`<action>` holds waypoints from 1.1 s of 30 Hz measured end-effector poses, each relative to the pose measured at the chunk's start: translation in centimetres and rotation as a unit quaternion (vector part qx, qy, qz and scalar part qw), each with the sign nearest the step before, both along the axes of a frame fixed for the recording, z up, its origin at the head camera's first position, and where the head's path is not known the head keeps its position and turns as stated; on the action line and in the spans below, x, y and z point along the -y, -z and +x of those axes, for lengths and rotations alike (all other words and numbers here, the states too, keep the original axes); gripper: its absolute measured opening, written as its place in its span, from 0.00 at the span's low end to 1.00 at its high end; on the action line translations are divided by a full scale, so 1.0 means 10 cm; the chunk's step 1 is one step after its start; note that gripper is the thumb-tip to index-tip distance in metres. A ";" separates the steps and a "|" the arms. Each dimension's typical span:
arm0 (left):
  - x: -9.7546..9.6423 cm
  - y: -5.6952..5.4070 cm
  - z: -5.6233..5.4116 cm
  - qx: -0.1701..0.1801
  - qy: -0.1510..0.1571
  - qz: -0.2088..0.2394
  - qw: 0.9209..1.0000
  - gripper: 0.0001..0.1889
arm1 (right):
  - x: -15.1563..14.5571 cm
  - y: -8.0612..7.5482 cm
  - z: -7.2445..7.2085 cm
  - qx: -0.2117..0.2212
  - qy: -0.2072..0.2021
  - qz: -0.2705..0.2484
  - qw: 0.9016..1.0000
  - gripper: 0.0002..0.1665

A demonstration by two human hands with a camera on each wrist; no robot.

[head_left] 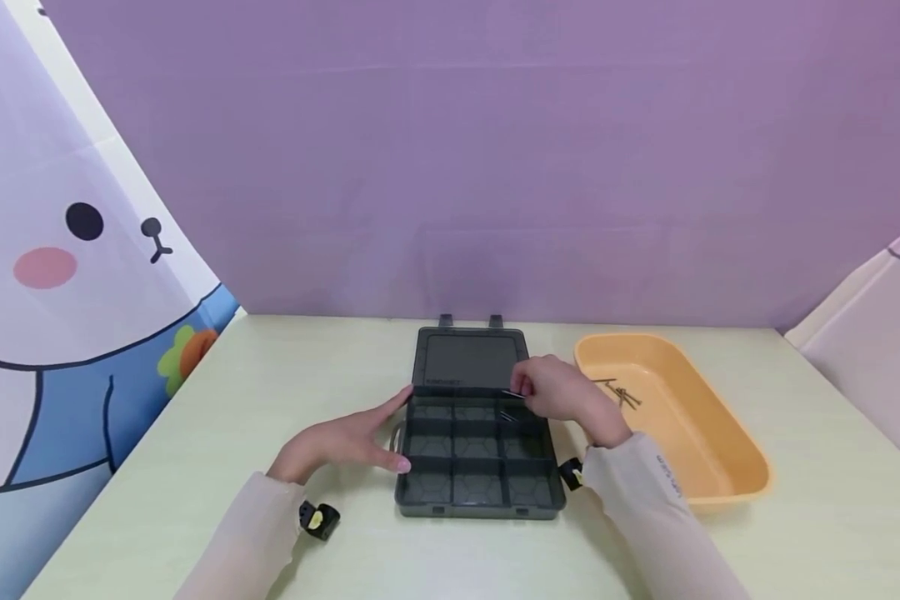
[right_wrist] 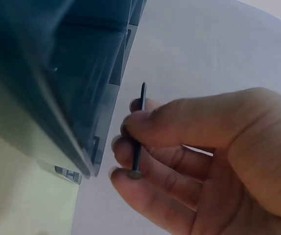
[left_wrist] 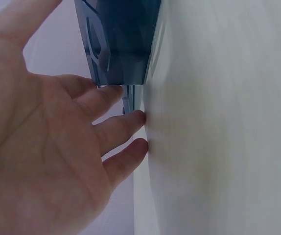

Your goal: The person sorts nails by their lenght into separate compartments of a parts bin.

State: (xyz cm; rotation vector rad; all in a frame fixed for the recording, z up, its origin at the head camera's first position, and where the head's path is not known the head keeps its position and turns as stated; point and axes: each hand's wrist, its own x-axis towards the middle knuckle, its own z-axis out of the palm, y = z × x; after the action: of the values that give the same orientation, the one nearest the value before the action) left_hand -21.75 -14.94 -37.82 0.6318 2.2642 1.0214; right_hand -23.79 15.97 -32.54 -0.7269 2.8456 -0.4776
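Observation:
A dark translucent compartment box (head_left: 480,511) lies on the table with its lid (head_left: 471,358) laid back. Along its left side rests my left hand (head_left: 348,440), thumb and fingers spread against the edge. Seen from the left wrist, that hand's fingers (left_wrist: 123,128) are extended, two of them by the box corner. My right hand (head_left: 562,390) pinches a dark nail (right_wrist: 136,161) between thumb and fingers, over the back right of the box. In the right wrist view, the nail's point is up and its flat head down. Dark nails (head_left: 507,417) lie in the back right compartment.
An orange plastic tray (head_left: 690,433) stands right of the box, partly behind the right sleeve. Several nails (head_left: 622,394) lie loose near its left side. A purple cloth backdrop (head_left: 480,167) rises behind the table's back edge.

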 end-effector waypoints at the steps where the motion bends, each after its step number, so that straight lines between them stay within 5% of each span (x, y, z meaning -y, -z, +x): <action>1: 0.01 0.01 0.01 -0.001 0.000 0.000 1.000 0.59 | 0.01 0.01 0.00 -0.001 0.001 0.000 1.000 0.10; 33: 0.00 0.00 0.00 -0.005 0.008 -0.003 1.000 0.60 | -0.04 0.00 0.01 -0.005 -0.016 -0.001 1.000 0.09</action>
State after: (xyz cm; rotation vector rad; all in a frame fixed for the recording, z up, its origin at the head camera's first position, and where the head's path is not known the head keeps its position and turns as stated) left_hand -21.71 -14.97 -37.83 0.6519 2.2662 1.0068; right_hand -23.65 16.40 -32.52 -0.7774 2.8389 -0.4734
